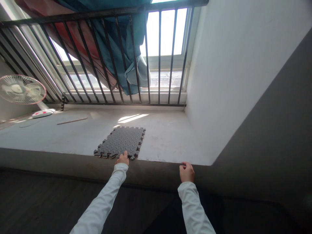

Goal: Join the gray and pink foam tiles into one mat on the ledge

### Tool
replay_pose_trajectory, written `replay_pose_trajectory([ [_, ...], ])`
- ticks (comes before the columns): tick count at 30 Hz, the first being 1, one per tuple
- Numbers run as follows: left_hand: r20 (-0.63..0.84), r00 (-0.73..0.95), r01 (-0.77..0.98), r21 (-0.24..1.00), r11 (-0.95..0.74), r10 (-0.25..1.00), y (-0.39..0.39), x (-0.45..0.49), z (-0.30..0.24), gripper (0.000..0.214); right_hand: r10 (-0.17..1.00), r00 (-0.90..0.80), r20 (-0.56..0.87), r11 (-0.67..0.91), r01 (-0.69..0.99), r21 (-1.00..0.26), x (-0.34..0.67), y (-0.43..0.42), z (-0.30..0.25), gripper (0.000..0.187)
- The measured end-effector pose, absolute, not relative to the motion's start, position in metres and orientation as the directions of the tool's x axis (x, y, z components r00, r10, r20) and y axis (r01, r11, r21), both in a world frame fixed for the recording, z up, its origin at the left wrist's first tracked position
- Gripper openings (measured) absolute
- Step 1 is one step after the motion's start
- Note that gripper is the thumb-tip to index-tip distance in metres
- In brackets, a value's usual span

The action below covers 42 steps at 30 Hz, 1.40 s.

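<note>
A grey interlocking foam mat (123, 139) with a raised tread pattern and toothed edges lies on the white window ledge (165, 139). Its side looks thick, perhaps more than one tile stacked. My left hand (122, 159) is closed on the mat's front edge, fingers over the top; the thumb is hidden. Well to the right of the mat, my right hand (187, 173) is at the ledge's front edge with loosely bent fingers slightly apart. Nothing shows in it.
A black metal railing (159, 58) runs along the window, with a blue and pink curtain (119, 48) behind it. An electric fan (23, 91) stands at the ledge's left end. A thin stick (72, 121) lies on the ledge. A white wall (226, 65) bounds the right side.
</note>
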<state>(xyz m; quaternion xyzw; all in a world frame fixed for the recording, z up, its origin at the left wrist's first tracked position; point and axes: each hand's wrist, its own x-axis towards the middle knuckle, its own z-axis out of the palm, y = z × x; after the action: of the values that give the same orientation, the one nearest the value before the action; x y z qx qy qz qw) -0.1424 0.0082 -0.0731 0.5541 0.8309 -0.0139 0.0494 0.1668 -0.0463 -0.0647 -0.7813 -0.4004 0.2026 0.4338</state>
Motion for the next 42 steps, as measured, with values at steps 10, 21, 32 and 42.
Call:
replay_pose_trajectory([
  [10, -0.168, -0.384, 0.921, -0.007, 0.389, 0.908, 0.021, -0.169, -0.065, 0.039, 0.804, 0.595, 0.021, -0.307, 0.444, -0.842, 0.168, -0.048, -0.066, 0.021],
  [21, -0.131, -0.354, 0.934, 0.001, 0.357, 0.926, 0.011, -0.153, -0.063, 0.039, 0.806, 0.591, -0.005, -0.317, 0.425, -0.848, 0.165, -0.046, -0.066, 0.018],
  [32, -0.105, -0.342, 0.938, 0.024, 0.346, 0.934, 0.004, -0.149, -0.071, 0.039, 0.815, 0.579, 0.022, -0.301, 0.456, -0.838, 0.165, -0.045, -0.069, 0.017],
  [42, 0.085, -0.264, 0.964, 0.011, 0.264, 0.961, 0.001, -0.150, -0.069, 0.024, 0.825, 0.566, 0.005, -0.306, 0.454, -0.837, 0.167, -0.048, -0.064, 0.019],
])
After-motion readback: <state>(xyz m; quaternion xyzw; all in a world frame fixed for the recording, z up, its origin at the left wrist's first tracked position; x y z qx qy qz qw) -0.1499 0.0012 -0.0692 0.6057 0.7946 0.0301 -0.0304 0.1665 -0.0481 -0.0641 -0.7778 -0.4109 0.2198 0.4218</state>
